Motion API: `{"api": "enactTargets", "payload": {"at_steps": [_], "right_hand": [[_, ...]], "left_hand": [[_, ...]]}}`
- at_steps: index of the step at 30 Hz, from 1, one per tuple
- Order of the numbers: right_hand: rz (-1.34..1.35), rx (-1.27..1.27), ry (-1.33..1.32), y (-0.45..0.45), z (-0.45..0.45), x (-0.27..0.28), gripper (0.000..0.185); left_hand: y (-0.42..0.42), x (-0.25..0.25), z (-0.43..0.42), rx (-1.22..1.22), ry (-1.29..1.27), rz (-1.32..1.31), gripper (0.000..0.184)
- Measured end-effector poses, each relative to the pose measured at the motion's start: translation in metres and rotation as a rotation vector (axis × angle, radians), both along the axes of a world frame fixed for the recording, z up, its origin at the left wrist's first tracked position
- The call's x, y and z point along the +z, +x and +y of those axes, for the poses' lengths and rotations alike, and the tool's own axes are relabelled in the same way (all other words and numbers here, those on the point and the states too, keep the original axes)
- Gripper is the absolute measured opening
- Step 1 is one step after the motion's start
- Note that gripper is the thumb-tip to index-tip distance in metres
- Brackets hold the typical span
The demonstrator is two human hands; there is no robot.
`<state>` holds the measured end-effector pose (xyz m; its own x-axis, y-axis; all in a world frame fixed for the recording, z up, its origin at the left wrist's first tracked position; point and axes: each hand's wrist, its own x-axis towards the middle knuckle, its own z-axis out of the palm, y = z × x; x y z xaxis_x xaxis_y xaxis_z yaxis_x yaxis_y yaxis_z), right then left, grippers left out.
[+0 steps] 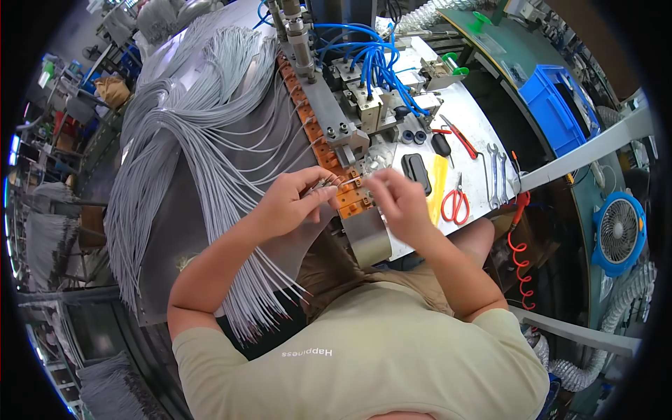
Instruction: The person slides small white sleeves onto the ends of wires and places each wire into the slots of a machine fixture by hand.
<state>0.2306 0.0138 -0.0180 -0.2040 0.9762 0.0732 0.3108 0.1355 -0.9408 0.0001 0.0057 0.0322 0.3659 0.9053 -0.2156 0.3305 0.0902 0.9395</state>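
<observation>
My left hand point(290, 201) is closed in a pinch on thin grey wires point(323, 185), their ends showing at the fingertips beside the row of orange fixture blocks point(355, 201). Across from it, my right hand point(402, 204) is somewhat blurred, its fingers drawn together near a short pale wire end point(348, 181); what they hold is hard to make out. Several grey cables run from a big bundle point(196, 133) at the left to the orange blocks. Over the blocks stands a metal machine point(318, 105) with blue air tubes point(378, 59).
Right of the machine, the white worktop point(470, 175) carries red-handled scissors point(456, 204), spanners point(498, 175), red-handled pliers point(462, 138), a black case point(416, 173) and a yellow strip point(435, 185). Farther right are a blue bin point(553, 112), a blue fan point(620, 224) and a coiled red hose point(519, 252).
</observation>
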Motion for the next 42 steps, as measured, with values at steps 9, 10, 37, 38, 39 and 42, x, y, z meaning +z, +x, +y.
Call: {"api": "enactTargets", "payload": {"at_steps": [9,10,37,38,39,42], "right_hand": [[-0.009,0.106,0.256,-0.026,-0.013,-0.008,0.011],[0.031,0.108,0.182,-0.026,-0.014,-0.007,0.01],[0.067,0.318,0.058,-0.019,-0.001,0.007,0.01],[0.078,0.363,0.102,-0.016,0.002,0.003,0.011],[0.089,0.409,0.147,-0.015,0.004,0.0,0.013],[-0.028,0.341,0.44,-0.016,0.004,-0.005,0.014]], "left_hand": [[0.002,-0.01,-0.007,-0.022,0.357,0.189,0.015],[0.003,-0.01,-0.007,-0.005,0.416,0.221,0.016],[0.0,-0.013,-0.006,-0.03,0.379,0.138,0.013],[0.001,-0.011,-0.006,-0.049,0.271,0.074,0.012],[0.0,-0.009,-0.005,-0.067,0.162,0.011,0.012],[-0.003,-0.005,-0.002,-0.082,0.064,-0.04,0.01]]}}
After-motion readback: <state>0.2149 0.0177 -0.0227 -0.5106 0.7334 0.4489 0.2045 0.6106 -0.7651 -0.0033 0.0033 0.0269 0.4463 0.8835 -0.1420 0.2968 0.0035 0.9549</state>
